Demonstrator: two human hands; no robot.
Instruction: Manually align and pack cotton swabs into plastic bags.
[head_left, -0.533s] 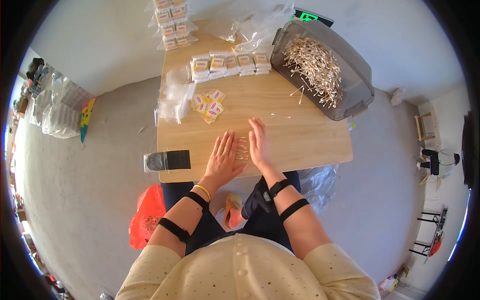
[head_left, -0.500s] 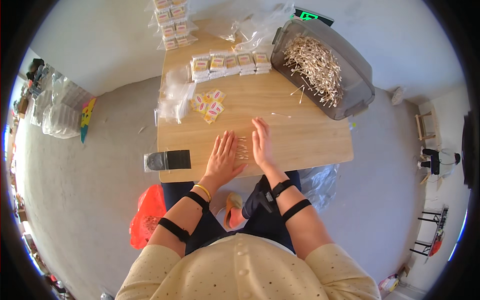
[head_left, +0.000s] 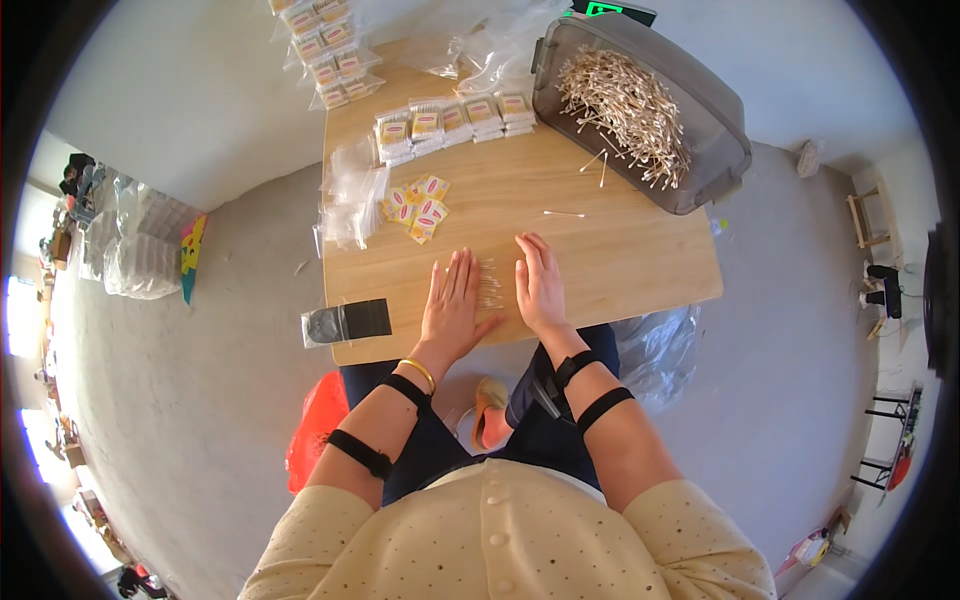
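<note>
A small row of pale wooden cotton swabs (head_left: 488, 285) is seen lying on the near part of a light wooden table (head_left: 620, 260), between two bare hands. The left hand (head_left: 452, 305) is laid flat, palm down, fingers (head_left: 462, 272) stretched out and only slightly spread, its inner edge touching the swabs; nothing is gripped. The right hand (head_left: 540, 283) is likewise laid open and flat just to the right of the row, fingers straight and close together, nothing held. Whether it touches the swabs cannot be told.

Compared with half a second ago, the right hand has been lowered flatter onto the table; the left hand has stayed where it was.

Further off, a single loose cotton swab (head_left: 565, 214) lies on the table. To the far left, small yellow and red printed cards (head_left: 417, 208) are scattered beside a heap of clear plastic bags (head_left: 350, 200). Beyond them a row of packed white swab packets (head_left: 450, 125) is lined up. At the far right, a grey plastic tub (head_left: 700, 110) full of loose swabs is seen. A black flat pouch (head_left: 350, 322) overhangs the near left edge.
</note>
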